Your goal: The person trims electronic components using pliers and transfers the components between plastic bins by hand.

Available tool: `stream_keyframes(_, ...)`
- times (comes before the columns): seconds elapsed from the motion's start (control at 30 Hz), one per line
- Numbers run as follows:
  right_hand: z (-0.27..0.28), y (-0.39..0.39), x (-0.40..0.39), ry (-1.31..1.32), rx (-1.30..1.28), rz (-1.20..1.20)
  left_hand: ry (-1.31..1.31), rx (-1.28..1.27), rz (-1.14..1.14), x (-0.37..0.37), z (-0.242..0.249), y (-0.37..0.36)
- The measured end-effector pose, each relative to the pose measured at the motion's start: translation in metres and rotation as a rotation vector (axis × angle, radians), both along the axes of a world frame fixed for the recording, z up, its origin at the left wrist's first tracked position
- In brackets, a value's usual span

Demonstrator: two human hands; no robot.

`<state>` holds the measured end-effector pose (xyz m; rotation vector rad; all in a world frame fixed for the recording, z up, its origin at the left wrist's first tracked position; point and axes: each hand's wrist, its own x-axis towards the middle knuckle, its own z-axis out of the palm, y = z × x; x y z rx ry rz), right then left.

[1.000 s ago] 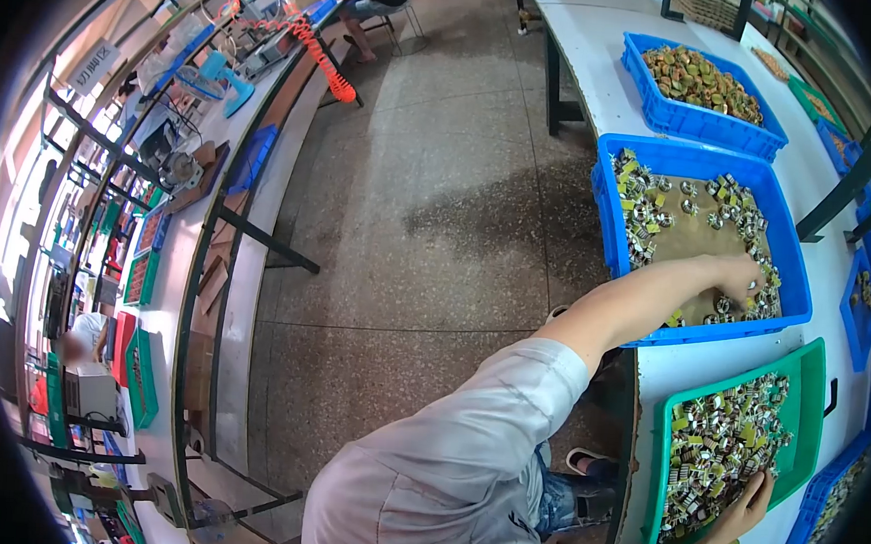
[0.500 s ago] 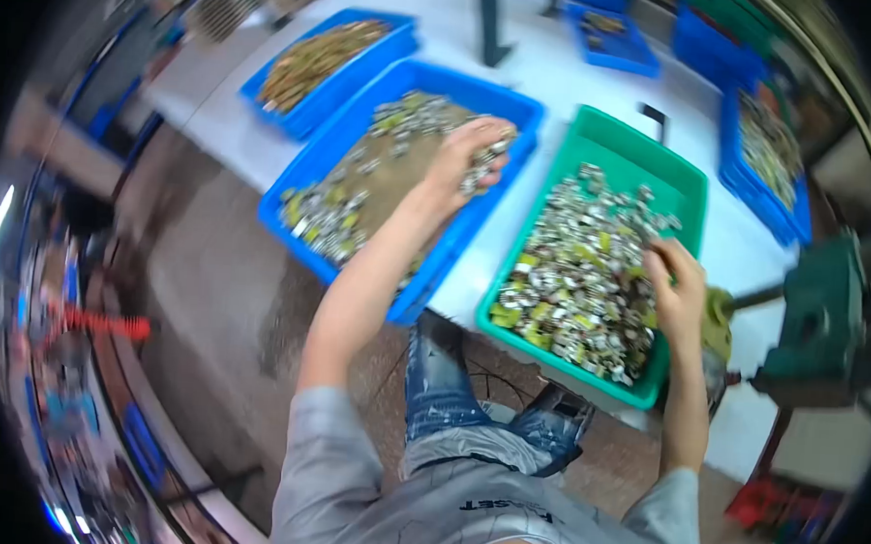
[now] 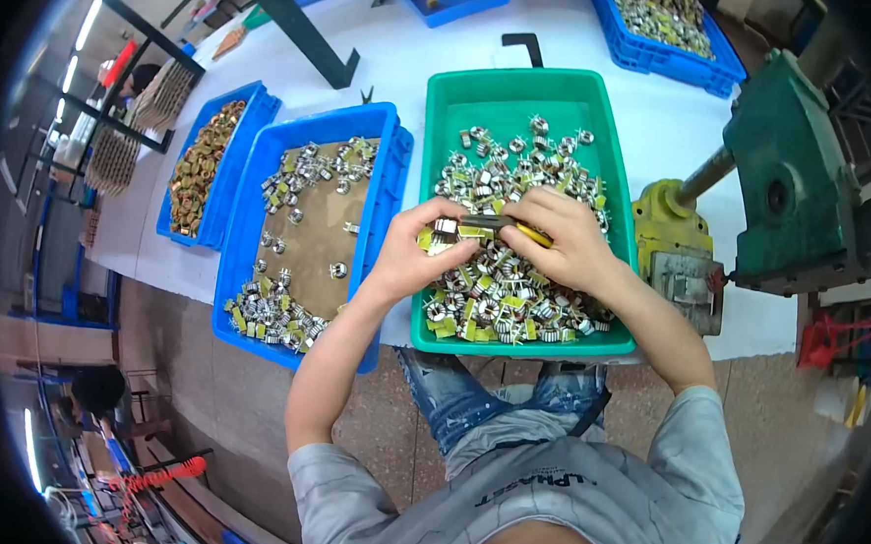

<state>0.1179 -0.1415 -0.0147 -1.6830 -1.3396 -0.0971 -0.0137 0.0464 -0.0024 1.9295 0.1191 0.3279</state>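
My left hand (image 3: 409, 255) pinches a small wire-wound ring coil (image 3: 446, 226) between thumb and fingers. Wrapped in my right hand (image 3: 570, 245) is a pair of pliers (image 3: 487, 221) with yellow handles, its dark jaws pointing left at the coil. Both hands are over a green tray (image 3: 514, 94), which holds a heap of similar coils (image 3: 493, 305) with silvery windings and yellow-green parts. Left of it, a blue tray (image 3: 390, 171) has more coils (image 3: 276, 313) scattered on a brown bottom sheet.
A smaller blue bin (image 3: 251, 129) of copper-coloured parts stands at the left. Green and yellow machinery (image 3: 795, 182) rises close to the green tray's right side. Behind are a dark metal post (image 3: 296, 23) and another blue bin (image 3: 668, 67) of coils.
My left hand has left the blue tray, where it held a cluster of coils, and now holds one over the green tray. My right hand has moved inward and now holds pliers.
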Motion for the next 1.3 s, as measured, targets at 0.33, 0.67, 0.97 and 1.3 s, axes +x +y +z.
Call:
stream_keyframes(0.33, -0.001, -0.004, -0.002, -0.097, -0.001, 0.044, -0.049, 0.102, 0.010, -0.006, 0.011, 0.003)
stream_keyframes(0.67, -0.002, -0.004, -0.005, -0.108, 0.052, 0.027, -0.105, 0.189, 0.000, -0.007, 0.016, -0.003)
stream_keyframes(0.97, -0.002, -0.008, -0.007, -0.079, 0.026, 0.077, -0.086, 0.101, -0.031, -0.007, 0.013, -0.003)
stream_keyframes(1.3, 0.000, -0.007, -0.008, -0.035, 0.025, -0.043, 0.042, -0.191, 0.109, -0.007, 0.002, -0.020)
